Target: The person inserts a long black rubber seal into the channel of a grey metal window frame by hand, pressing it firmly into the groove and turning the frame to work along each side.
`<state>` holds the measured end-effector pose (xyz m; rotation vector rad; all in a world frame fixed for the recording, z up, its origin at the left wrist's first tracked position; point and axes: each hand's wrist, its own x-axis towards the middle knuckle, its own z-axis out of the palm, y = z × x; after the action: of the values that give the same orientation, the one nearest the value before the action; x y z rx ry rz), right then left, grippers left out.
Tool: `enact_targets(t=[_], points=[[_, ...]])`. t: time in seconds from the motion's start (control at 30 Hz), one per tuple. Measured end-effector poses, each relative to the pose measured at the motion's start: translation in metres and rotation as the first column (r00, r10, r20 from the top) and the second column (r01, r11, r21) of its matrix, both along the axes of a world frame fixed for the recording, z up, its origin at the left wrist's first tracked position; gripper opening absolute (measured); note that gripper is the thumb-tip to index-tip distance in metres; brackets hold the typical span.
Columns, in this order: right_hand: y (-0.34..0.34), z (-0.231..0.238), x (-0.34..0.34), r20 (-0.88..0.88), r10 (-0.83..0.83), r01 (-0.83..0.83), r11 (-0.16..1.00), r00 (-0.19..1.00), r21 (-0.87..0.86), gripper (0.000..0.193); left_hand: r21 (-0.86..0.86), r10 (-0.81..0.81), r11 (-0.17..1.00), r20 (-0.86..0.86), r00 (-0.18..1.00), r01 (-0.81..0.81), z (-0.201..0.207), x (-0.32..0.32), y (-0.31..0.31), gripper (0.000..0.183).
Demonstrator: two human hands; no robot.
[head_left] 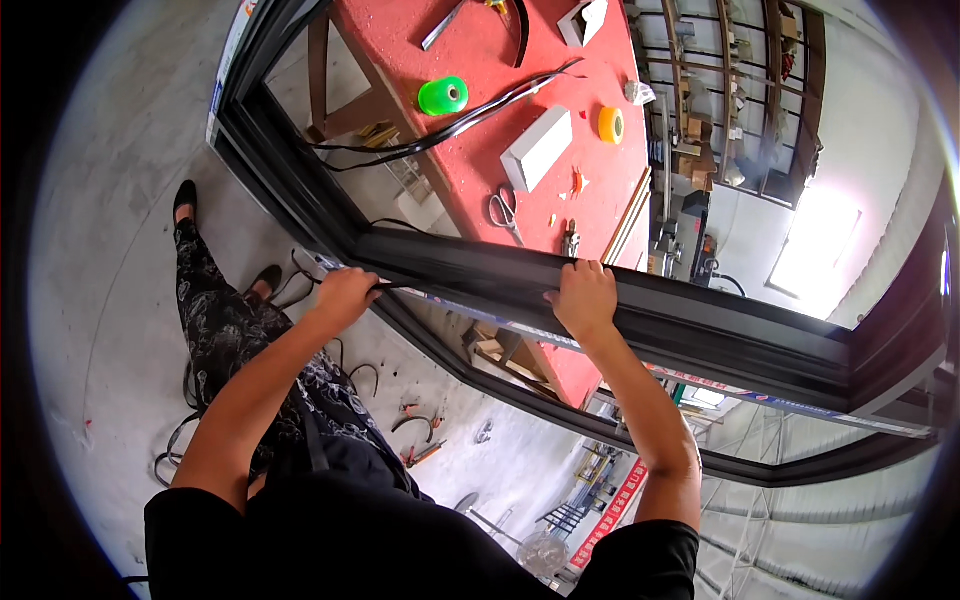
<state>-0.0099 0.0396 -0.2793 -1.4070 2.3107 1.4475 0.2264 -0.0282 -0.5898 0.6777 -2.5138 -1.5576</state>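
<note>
A large dark window frame [700,322] stands in front of me, its thick crossbar running from centre left to the right side. At the bar's left end my left hand [346,297] is closed round a thin black rubber strip [398,286], which lies along the bar's near edge. Farther right, my right hand [587,302] grips the same bar, fingers curled over its top and thumb against its side. Printed protective tape runs along the frame's near face. Whether the strip reaches under my right hand, I cannot tell.
Behind the frame is a red table [600,200] with a green roll [443,96], a yellow tape roll [611,125], a white box [537,148], scissors [505,212], pliers [571,240] and black strips [470,118]. Loose strip lengths [413,424] lie on the floor. Shelves [735,80] stand beyond.
</note>
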Motion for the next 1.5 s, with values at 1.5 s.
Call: enact_targets(t=[1.5], points=[[-0.008,-0.068,0.005,-0.025,-0.078,0.08,0.989,0.997,0.127,0.046,0.041,-0.086,0.996,0.078,0.993,0.083,-0.004,0.016,0.018,0.016]])
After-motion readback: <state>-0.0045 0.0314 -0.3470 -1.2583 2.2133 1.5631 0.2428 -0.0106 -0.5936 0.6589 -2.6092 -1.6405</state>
